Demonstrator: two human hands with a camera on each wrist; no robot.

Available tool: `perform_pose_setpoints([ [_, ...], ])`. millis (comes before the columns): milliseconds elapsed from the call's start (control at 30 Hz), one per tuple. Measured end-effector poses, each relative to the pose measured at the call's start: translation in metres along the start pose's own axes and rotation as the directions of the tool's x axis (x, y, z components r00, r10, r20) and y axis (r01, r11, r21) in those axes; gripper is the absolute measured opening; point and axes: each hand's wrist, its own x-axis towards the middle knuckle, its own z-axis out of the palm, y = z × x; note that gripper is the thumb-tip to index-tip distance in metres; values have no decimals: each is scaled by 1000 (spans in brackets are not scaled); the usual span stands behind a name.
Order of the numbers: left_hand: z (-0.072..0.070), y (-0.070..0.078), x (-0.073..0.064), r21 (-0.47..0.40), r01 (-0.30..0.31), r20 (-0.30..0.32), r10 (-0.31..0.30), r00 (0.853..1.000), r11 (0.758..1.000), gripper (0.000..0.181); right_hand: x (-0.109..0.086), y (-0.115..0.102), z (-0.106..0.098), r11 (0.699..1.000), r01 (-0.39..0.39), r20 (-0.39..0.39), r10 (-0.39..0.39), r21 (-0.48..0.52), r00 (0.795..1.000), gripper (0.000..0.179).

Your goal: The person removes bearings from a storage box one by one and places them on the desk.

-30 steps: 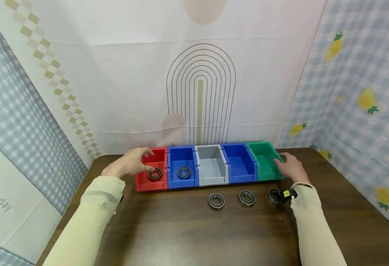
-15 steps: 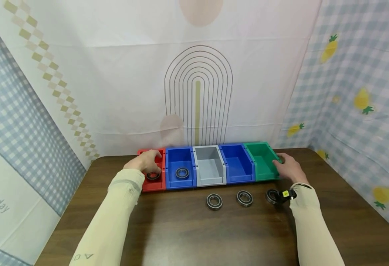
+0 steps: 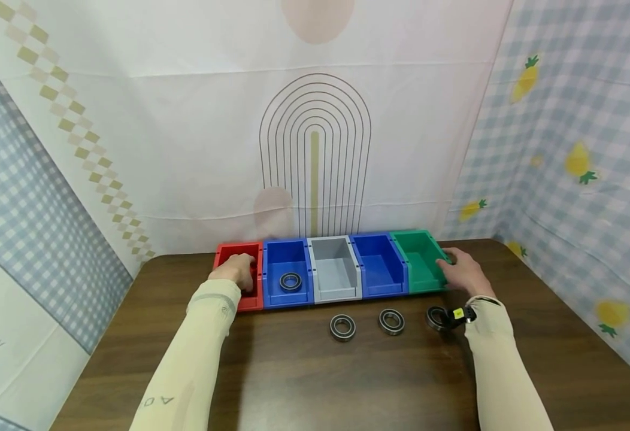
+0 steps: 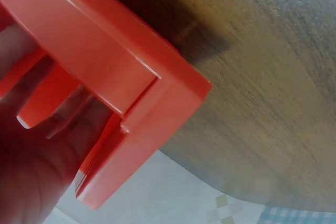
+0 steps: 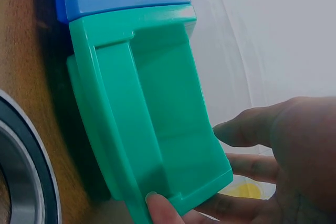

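My left hand point(image 3: 236, 272) reaches down into the red bin point(image 3: 239, 246) at the left end of the row. In the left wrist view its fingers point(image 4: 68, 114) lie behind the bin's front wall; what they touch inside is hidden. My right hand point(image 3: 465, 272) holds the right side wall of the green bin point(image 3: 423, 263) at the other end. In the right wrist view the thumb point(image 5: 164, 211) lies over the wall's edge, with the other fingers along the outside. A ball bearing point(image 3: 298, 282) lies flat in the left blue bin point(image 3: 287, 254).
Three more bearings lie on the wooden table before the bins: one bearing point(image 3: 342, 337), a second bearing point(image 3: 391, 331), and a third bearing point(image 3: 430, 324) beside the right wrist's camera point(image 3: 457, 315). A grey bin point(image 3: 336, 272) and another blue bin point(image 3: 379, 266) stand mid-row, with a cloth backdrop point(image 3: 212, 149) behind.
My left hand has come in from the left and down into the red bin, covering the bearing seen there before. The right hand keeps its hold on the green bin.
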Motion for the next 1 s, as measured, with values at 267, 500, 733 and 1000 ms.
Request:
perform_pose_setpoints([
  [267,1,1,-2,9,9,-54,-8,999,1000,58,0,-4,-2,1000,3,-3,-3,4,1000,65],
  [500,2,0,-4,37,-11,-78,14,997,999,43,1,-3,1,1000,2,-9,-2,2,1000,65],
  [733,3,-2,-5,44,-44,-81,47,996,998,35,0,-2,3,1000,-5,-9,5,-3,1000,65],
  [1000,2,-5,-6,-6,-51,-36,50,998,999,41,1,-3,3,1000,-11,-9,11,-20,1000,67],
])
